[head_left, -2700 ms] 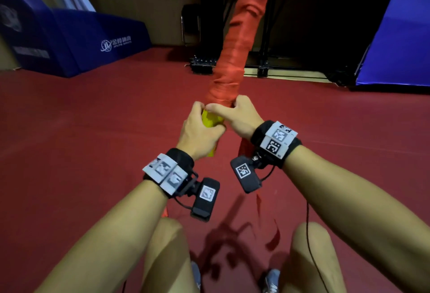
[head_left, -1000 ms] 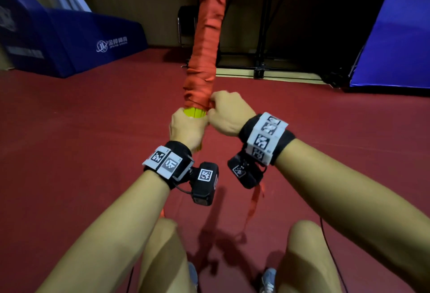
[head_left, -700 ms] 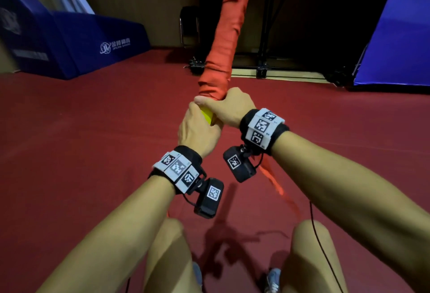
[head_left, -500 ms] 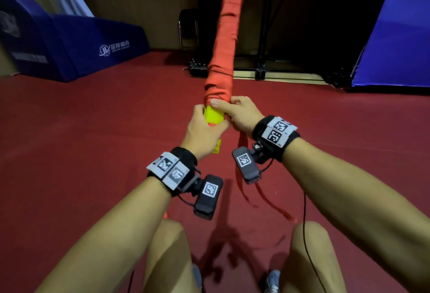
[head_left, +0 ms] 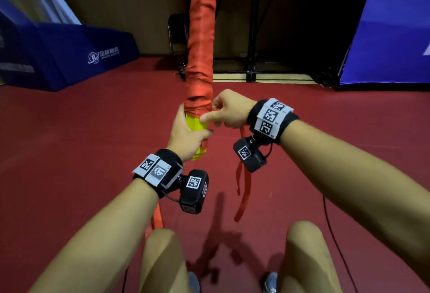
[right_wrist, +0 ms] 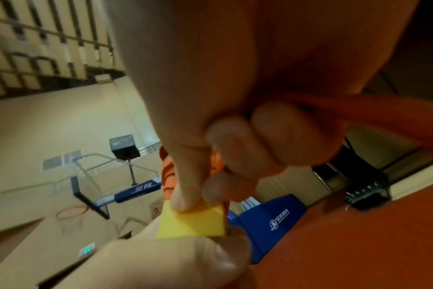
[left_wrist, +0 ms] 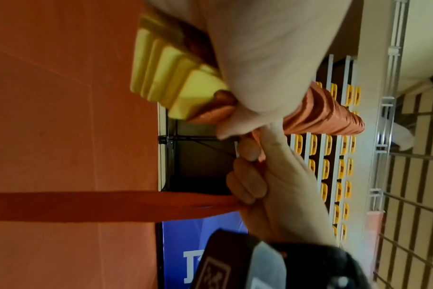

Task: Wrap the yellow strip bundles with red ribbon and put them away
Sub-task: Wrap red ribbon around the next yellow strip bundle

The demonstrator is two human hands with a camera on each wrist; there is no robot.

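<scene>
The left hand (head_left: 186, 134) clamps the yellow bundle (head_left: 196, 124) at its bare end; the right hand (head_left: 230, 112) pinches the red ribbon (head_left: 201, 60). Best keep it taut, overlapping each turn downward.

Bare dark-red sports floor (head_left: 69, 141) spreads wide to either side. The tall red-ribbon-wrapped yellow strip bundle (head_left: 201, 36) rises upright from the left hand (head_left: 186, 132), with the right hand (head_left: 229, 111) against its side. Loose red ribbon tails (head_left: 244, 188) hang under the right hand. Far back stand a blue padded block (head_left: 69, 60), a black metal stand (head_left: 252, 60) and a blue panel (head_left: 391, 36).
</scene>
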